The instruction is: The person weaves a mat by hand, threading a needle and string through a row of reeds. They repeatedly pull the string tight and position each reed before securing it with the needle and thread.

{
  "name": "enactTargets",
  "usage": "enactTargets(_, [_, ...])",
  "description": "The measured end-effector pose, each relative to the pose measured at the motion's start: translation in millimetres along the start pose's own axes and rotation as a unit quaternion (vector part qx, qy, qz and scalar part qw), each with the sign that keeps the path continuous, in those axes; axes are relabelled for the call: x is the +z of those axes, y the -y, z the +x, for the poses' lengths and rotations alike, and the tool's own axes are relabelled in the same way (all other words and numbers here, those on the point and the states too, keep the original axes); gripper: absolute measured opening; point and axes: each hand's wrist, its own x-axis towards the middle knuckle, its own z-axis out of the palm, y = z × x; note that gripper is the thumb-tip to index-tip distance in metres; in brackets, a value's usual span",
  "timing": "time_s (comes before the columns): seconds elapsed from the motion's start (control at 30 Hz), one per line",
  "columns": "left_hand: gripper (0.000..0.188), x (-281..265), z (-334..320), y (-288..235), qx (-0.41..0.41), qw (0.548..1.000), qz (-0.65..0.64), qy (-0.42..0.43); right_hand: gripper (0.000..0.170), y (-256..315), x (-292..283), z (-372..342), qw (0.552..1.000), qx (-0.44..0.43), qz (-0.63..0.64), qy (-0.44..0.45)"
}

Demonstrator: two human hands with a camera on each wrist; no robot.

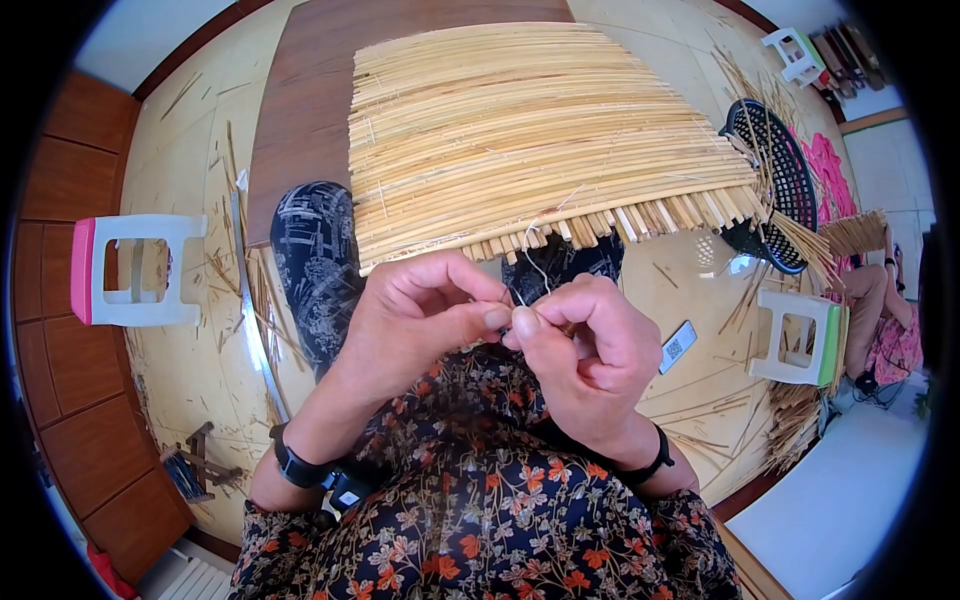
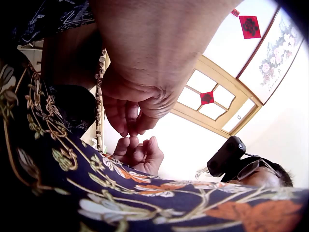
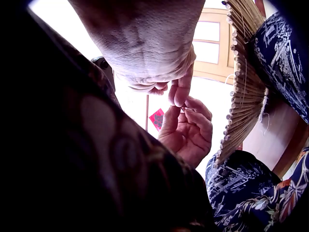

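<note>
A mat of straight pale reed stalks (image 1: 540,130) lies over the table and the person's knees. From its near edge a white thread (image 1: 538,266) runs down to the two hands, which meet fingertip to fingertip above the lap. The left hand (image 1: 425,305) pinches the thread's thin end between thumb and forefinger. Opposite it, the right hand (image 1: 595,350) pinches the thread between thumb and forefinger, its other fingers curled. Whether a needle is between the fingertips I cannot tell. In the right wrist view the mat's stalk ends (image 3: 233,94) stand beside the hands.
Under the mat is a brown table (image 1: 310,90). A dark basket (image 1: 775,185) with stalks stands to the right, near a white-green stool (image 1: 800,335) and a phone-like card (image 1: 678,346). A pink-white stool (image 1: 140,268) stands left. Loose stalks litter the floor; another person sits far right.
</note>
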Motion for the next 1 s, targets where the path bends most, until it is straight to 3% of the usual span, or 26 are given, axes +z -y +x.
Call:
enactTargets(0.33, [0.01, 1.8, -0.1, -1.8, 0.01, 1.0, 0.013, -0.005, 0.016, 1.2, -3.1, -0.8, 1.0, 0.008, -0.004, 0.0])
enactTargets(0.43, [0.01, 2.8, 0.3, -2.0, 0.011, 1.0, 0.003, -0.006, 0.008, 2.8, -10.0, -0.7, 0.997, 0.011, -0.017, 0.078])
enactTargets(0.73, [0.009, 2.7, -0.2, -2.8, 0.012, 1.0, 0.015, -0.004, 0.009, 3.2, -7.1, 0.6, 0.997, 0.015, -0.013, 0.077])
enactTargets(0.8, [0.009, 2.7, -0.7, -2.7, 0.012, 1.0, 0.021, -0.006, 0.016, 2.4, 0.9, -0.5, 1.0, 0.03, 0.004, -0.002])
enactTargets(0.93, [0.01, 3.0, -0.8, -3.6, 0.009, 1.0, 0.027, -0.007, 0.016, 3.3, -2.1, -0.3, 1.0, 0.029, 0.006, 0.001])
enactTargets(1.0, [0.01, 2.4, -0.7, -3.9, 0.008, 1.0, 0.025, -0.003, 0.008, 3.4, -9.0, -0.2, 0.997, 0.02, -0.007, 0.076])
